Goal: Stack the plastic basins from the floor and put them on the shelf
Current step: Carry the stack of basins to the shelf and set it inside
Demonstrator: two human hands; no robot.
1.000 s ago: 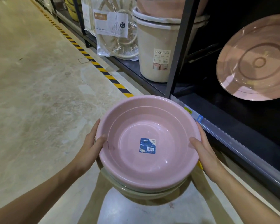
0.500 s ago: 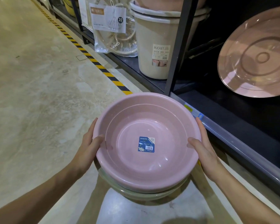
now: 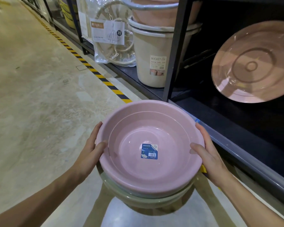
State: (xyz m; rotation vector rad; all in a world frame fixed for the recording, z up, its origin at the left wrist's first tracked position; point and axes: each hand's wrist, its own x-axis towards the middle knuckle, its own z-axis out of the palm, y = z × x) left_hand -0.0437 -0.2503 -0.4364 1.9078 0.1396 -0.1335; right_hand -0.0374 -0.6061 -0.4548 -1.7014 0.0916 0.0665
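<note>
**Stack in both hands, beside the shelf edge**

Grips opposite sides of the rim. Left hand (image 3: 90, 154) with thumb hooked over the lip and fingers wrapped round the outside, right hand (image 3: 206, 154) mirrored across the bowl. Takes hold at opposite points, most likely to keep the load level and stop the nested pieces from sliding apart. Reaches forward with both forearms angled slightly inward, wrists near straight, palms facing each other.

Carries the pink basin (image 3: 129, 161) uppermost, mouth up, with a blue label (image 3: 149, 151) stuck to its bottom. Seats it inside a greenish basin (image 3: 147, 200) showing just beneath. Impossible to tell of any further one under that. Hangs clear of the floor (image 3: 39, 112), by the look of it, just beside the front rail (image 3: 246, 154) of the shelf (image 3: 261, 128) and not yet over its dark board.

Room enough there, seemingly, with a leaning basin (image 3: 252, 63) propped on edge further in. A cream bucket (image 3: 152, 63) stands beyond the black post (image 3: 175, 46).
</note>
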